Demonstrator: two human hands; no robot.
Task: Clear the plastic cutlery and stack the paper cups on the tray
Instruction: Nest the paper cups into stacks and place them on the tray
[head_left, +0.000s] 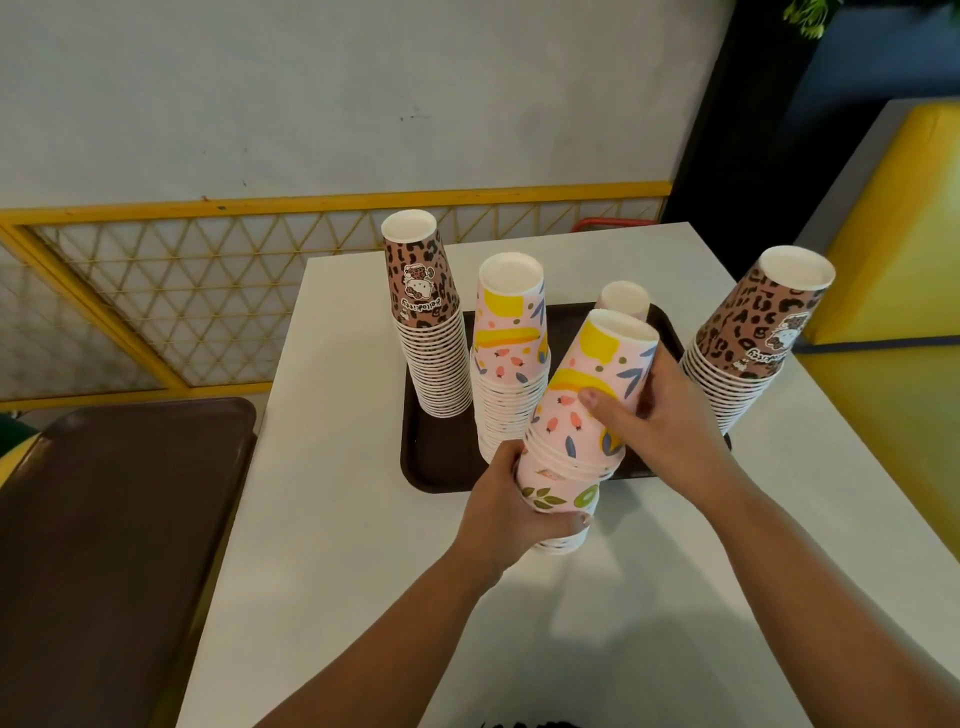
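Observation:
A dark brown tray (441, 467) lies on the white table (332, 519). On it stand upside-down stacks of paper cups: a leopard-print stack (428, 332) at the left, a pink floral stack (506, 353) beside it, and a small pink stack (622, 299) behind. Another leopard-print stack (748, 343) stands at the tray's right edge. Both hands hold a tilted pink floral stack (582, 415) over the tray's near edge. My left hand (514, 514) grips its bottom; my right hand (660, 415) grips its upper part. No cutlery is visible.
A second brown tray (104, 545) rests on a lower surface to the left. A yellow lattice panel (208, 291) and a white wall stand behind the table. A yellow seat (893, 249) is at the right.

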